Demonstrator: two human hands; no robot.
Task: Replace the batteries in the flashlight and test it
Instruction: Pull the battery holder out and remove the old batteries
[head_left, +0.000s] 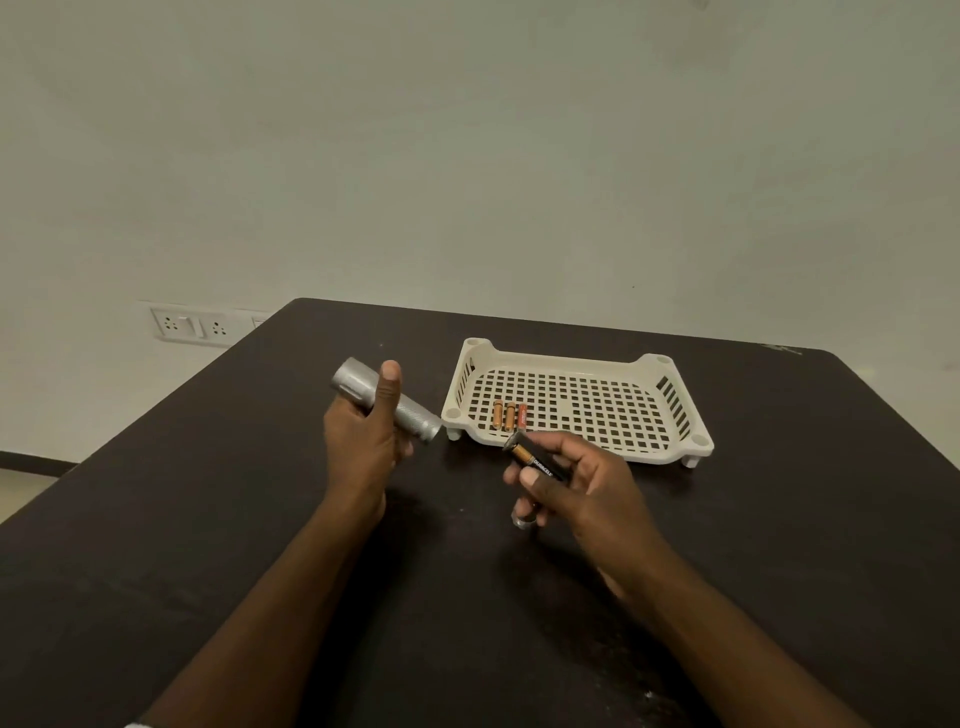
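Dark table (260, 519), pale wall (467, 130) behind.

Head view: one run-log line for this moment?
left hand: holds flashlight | right hand: holds battery holder | tray: three batteries | holder not yet inserted

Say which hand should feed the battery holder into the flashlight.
Right. The right hand already holds the battery holder, its end aimed toward the flashlight. The left hand is occupied gripping the flashlight, whose open end faces right.
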